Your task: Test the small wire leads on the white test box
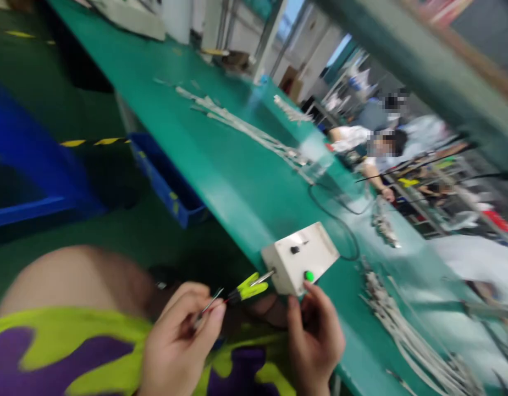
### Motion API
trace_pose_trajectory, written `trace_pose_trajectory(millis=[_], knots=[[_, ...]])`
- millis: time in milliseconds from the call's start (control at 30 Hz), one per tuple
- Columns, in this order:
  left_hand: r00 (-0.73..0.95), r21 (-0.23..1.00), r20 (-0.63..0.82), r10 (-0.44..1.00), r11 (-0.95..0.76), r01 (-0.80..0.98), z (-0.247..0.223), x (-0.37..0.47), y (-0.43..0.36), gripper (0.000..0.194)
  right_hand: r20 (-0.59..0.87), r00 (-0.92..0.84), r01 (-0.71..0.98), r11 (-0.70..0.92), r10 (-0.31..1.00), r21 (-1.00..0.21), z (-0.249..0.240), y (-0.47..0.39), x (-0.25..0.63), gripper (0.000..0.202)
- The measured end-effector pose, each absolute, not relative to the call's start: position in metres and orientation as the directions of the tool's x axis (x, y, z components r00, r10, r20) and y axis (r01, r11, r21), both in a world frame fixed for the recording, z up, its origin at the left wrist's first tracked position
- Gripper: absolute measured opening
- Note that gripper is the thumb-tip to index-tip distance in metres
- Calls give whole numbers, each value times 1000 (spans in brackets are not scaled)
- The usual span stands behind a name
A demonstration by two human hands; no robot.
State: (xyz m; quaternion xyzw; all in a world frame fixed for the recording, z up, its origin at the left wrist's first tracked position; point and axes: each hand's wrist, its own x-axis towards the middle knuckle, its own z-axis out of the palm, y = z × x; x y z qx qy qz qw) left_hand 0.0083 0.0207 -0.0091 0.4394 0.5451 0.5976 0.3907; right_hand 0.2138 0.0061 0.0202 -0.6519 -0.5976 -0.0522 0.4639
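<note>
My left hand (182, 335) is closed, its thumb and fingers pinching a thin wire piece (213, 301) with a dark tip and a bit of red. Just beyond its fingertips is a black and yellow-green clip (249, 287), mounted on a metal shaft from a small white box (307, 250). Whether the wire enters the clip is too blurred to tell. The box has a black knob and a green button (309, 276). My right hand (318, 335) is at the box's near edge, index fingertip at the button, thumb apart beside the lower edge. It holds nothing that I can see.
A green table (233, 192) runs diagonally, with white cable bundles (246, 126) farther along and more cables (398, 324) at right. A black cord (355, 236) trails behind the box. Blue bins (171, 192) stand below left. Across the table, a co-worker's hand (386, 193) reaches toward cables.
</note>
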Motion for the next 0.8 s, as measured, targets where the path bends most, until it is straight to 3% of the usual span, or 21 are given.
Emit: trace_pose_trajectory(millis=[267, 500, 667, 800], knots=[[-223, 979, 55, 973, -96, -181, 2, 6, 23, 22, 628, 384, 729, 195, 677, -656, 27, 17, 204, 65], [-181, 962, 7, 983, -56, -268, 0, 6, 23, 22, 638, 351, 710, 250, 685, -659, 31, 21, 204, 82], [-195, 965, 13, 981, -64, -255, 0, 5, 23, 24, 653, 374, 763, 183, 659, -620, 34, 23, 198, 57], [-199, 964, 9, 980, -62, -260, -1, 2, 23, 20, 659, 386, 773, 164, 646, -613, 38, 22, 196, 55]])
